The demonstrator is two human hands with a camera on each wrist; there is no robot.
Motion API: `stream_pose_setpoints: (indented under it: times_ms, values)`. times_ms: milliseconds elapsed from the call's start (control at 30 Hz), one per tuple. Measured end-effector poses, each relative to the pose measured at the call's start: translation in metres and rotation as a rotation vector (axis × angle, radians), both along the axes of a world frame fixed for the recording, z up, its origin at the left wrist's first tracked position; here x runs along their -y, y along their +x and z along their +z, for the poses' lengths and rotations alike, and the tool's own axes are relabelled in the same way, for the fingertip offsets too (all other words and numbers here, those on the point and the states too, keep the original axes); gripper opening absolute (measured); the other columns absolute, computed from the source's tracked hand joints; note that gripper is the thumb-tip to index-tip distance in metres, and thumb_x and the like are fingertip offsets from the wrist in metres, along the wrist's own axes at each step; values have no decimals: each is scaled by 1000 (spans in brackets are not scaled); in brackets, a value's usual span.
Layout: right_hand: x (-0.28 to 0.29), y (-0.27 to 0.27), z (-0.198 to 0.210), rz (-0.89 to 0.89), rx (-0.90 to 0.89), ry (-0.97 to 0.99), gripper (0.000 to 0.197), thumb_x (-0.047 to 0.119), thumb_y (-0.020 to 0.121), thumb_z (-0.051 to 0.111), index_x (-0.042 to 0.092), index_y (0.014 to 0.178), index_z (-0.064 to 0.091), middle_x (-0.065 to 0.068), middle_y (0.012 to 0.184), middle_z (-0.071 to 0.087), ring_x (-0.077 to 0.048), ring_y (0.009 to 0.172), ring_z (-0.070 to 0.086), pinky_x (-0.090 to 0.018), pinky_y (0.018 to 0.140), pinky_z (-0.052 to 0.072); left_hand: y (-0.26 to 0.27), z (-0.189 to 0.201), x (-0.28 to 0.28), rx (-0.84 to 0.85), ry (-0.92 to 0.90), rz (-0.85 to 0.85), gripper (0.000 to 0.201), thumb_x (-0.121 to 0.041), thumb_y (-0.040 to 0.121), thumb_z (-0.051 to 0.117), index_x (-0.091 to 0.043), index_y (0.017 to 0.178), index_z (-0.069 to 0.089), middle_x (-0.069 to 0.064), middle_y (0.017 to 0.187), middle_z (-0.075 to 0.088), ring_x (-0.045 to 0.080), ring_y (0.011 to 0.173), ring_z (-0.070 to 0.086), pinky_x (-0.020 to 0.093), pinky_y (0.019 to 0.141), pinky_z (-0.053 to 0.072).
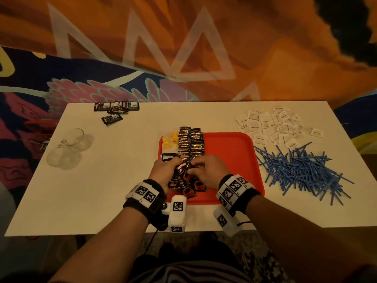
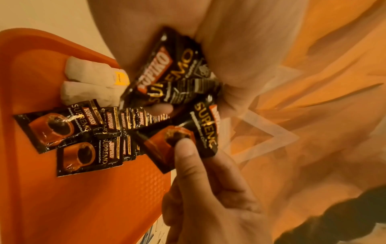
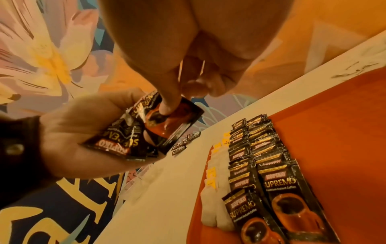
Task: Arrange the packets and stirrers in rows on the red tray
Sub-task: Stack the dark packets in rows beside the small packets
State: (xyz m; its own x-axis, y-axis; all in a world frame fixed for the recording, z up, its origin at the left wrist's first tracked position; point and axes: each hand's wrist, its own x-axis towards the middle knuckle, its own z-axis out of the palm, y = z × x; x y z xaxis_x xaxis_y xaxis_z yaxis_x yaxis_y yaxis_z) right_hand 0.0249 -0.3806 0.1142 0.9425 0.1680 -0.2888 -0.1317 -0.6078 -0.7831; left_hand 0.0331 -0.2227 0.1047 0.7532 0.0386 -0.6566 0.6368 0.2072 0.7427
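The red tray [image 1: 234,160] lies mid-table. Yellow-tagged tea bags [image 1: 169,142] line its left edge, with two rows of black coffee packets [image 1: 190,141] beside them. My left hand [image 1: 173,162] hovers over the tray's near left part, gripping a small bunch of coffee packets [image 1: 182,167]. My right hand [image 1: 195,167] meets it and pinches one packet of that bunch [image 2: 183,137] between thumb and finger. The right wrist view shows the pinched packet [image 3: 173,118] fanned out from the bunch [image 3: 117,143] in my left hand [image 3: 83,132]. More coffee packets [image 1: 189,186] lie loose under my hands.
A heap of white packets [image 1: 273,125] lies at the table's far right, with a pile of blue stirrers [image 1: 302,170] in front of it. Several black packets [image 1: 116,108] sit at the far left edge. Two glass cups [image 1: 69,148] stand on the left side.
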Motion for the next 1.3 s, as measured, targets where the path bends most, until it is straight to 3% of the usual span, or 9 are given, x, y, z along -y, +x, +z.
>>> stream_pose_setpoints:
  times_ms: [167, 233, 333, 533, 633, 800, 1000, 1133, 1300]
  values:
    - [3, 3, -8, 14, -52, -11, 8, 16, 87, 71, 10, 92, 73, -1, 77, 71, -20, 69, 68, -25, 61, 54, 1, -15, 2, 101, 77, -18, 17, -19, 86, 75, -14, 102, 73, 12, 92, 75, 29, 80, 73, 42, 69, 58]
    - [6, 5, -13, 34, -70, -25, 6, 16, 87, 71, 11, 90, 72, -2, 75, 71, -16, 67, 70, -21, 57, 53, 2, -21, 0, 157, 126, -72, 17, -23, 82, 79, -22, 99, 75, 7, 97, 76, 29, 93, 73, 50, 87, 57]
    - [11, 6, -21, 41, -102, 5, 4, 14, 87, 71, 18, 86, 71, 5, 74, 70, -1, 63, 67, -16, 57, 51, 2, -25, 0, 158, 132, -114, 16, -18, 84, 78, -22, 100, 75, 9, 100, 76, 30, 99, 71, 54, 95, 54]
    - [20, 11, -42, -12, -161, 42, 10, 18, 85, 73, 17, 94, 75, 5, 87, 74, -8, 78, 69, -29, 75, 58, 8, -35, 7, 115, 107, -70, 20, -22, 90, 71, -17, 110, 71, 6, 97, 77, 27, 91, 73, 45, 82, 59]
    - [30, 15, -64, -132, -182, -49, 18, 22, 86, 72, 18, 103, 74, 6, 95, 71, -10, 85, 65, -20, 69, 53, 12, -50, 5, 135, 316, -57, 13, -31, 90, 71, -21, 98, 72, 1, 89, 75, 22, 82, 70, 38, 78, 59]
    - [50, 11, -99, -202, -336, -197, 26, 28, 86, 72, 17, 110, 69, 5, 103, 69, 0, 72, 53, -11, 53, 35, 2, -77, -3, 80, 807, -351, 14, -32, 88, 72, -31, 98, 62, 0, 100, 68, 21, 90, 63, 24, 75, 46]
    - [45, 4, -123, -127, -433, -374, 26, 36, 84, 73, 23, 101, 59, 18, 77, 51, 6, 64, 44, -11, 48, 28, -17, -104, 4, 40, 1023, -578, 50, -35, 85, 76, -27, 127, 52, 5, 113, 67, 28, 103, 64, 35, 82, 51]
    - [39, 3, -135, -173, -448, -307, 25, 31, 83, 76, 22, 88, 53, 14, 78, 51, 5, 64, 45, -4, 32, 29, -23, -118, 10, 101, 1074, -619, 56, -28, 85, 75, -26, 132, 44, 5, 111, 66, 26, 101, 63, 35, 80, 50]
    - [33, 2, -146, -286, -464, -182, 27, 22, 78, 80, 19, 91, 56, 4, 89, 62, -3, 72, 56, -9, 49, 39, -19, -128, 15, 176, 1117, -649, 56, -24, 86, 73, -26, 133, 43, 4, 110, 66, 27, 97, 65, 39, 79, 55]
